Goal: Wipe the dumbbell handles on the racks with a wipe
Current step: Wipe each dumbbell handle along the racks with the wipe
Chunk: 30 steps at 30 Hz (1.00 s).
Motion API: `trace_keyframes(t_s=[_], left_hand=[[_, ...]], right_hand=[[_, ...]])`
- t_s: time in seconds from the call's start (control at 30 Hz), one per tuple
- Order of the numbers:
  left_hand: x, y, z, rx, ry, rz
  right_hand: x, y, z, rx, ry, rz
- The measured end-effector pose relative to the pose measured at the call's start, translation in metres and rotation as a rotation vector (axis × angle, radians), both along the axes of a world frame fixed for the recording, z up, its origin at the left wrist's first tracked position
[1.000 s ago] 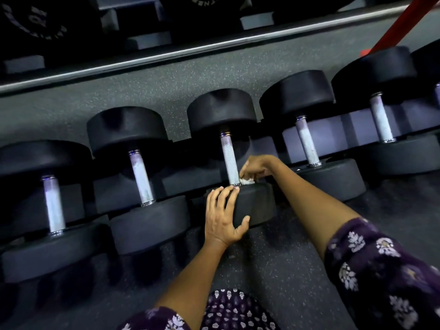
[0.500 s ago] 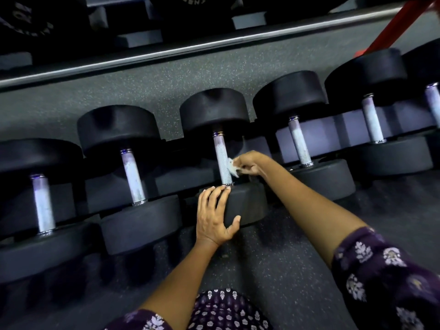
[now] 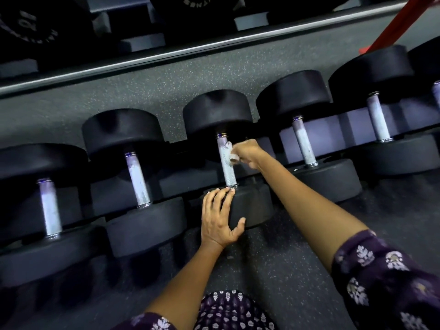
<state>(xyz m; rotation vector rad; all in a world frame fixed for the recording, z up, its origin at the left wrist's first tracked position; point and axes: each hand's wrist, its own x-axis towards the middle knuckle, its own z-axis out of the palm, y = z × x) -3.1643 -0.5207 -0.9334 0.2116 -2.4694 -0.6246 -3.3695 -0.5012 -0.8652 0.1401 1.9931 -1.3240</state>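
Several black dumbbells lie in a row on a low rack, pale metal handles pointing away from me. The middle dumbbell's handle is in front of me. My right hand pinches a small white wipe against the upper right side of that handle. My left hand rests flat on the near head of the same dumbbell, fingers straight and thumb spread over its face.
Neighbouring handles stand to the left and to the right. A metal rail of an upper shelf with more weights runs across the top. A red post rises at the top right. Speckled rubber floor lies below.
My right hand has slid the wipe up the middle handle, from its near end to its upper part. My left hand stays on the near head.
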Motion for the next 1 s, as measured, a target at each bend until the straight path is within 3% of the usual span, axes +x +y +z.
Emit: trace_keyframes(t_s=[0.17, 0.23, 0.3, 0.37, 0.5, 0.63, 0.77, 1.0], left_hand=[[-0.001, 0.0, 0.001, 0.003, 0.014, -0.004], [-0.002, 0.0, 0.002, 0.007, 0.015, -0.002], [-0.002, 0.0, 0.002, 0.005, 0.007, -0.005], [-0.001, -0.001, 0.001, 0.005, -0.003, -0.01], [0.001, 0.0, 0.0, 0.005, -0.007, -0.008], [0.0, 0.0, 0.001, 0.001, 0.011, -0.007], [-0.001, 0.0, 0.001, -0.004, 0.021, -0.014], [-0.003, 0.0, 0.003, 0.005, 0.015, -0.011]], right_hand=[[0.024, 0.03, -0.007, 0.26, -0.092, 0.364], [0.013, 0.021, -0.004, 0.158, -0.088, 0.283], [0.0, 0.004, -0.003, 0.002, -0.044, 0.034], [-0.005, -0.007, -0.006, 0.028, 0.113, -0.011], [0.021, 0.01, -0.008, 0.294, 0.44, 0.261], [0.039, 0.02, -0.007, 0.215, 0.674, 0.3], [0.023, -0.004, -0.003, 0.2, 0.772, 0.248], [0.041, 0.001, -0.011, 0.347, 1.08, 0.619]])
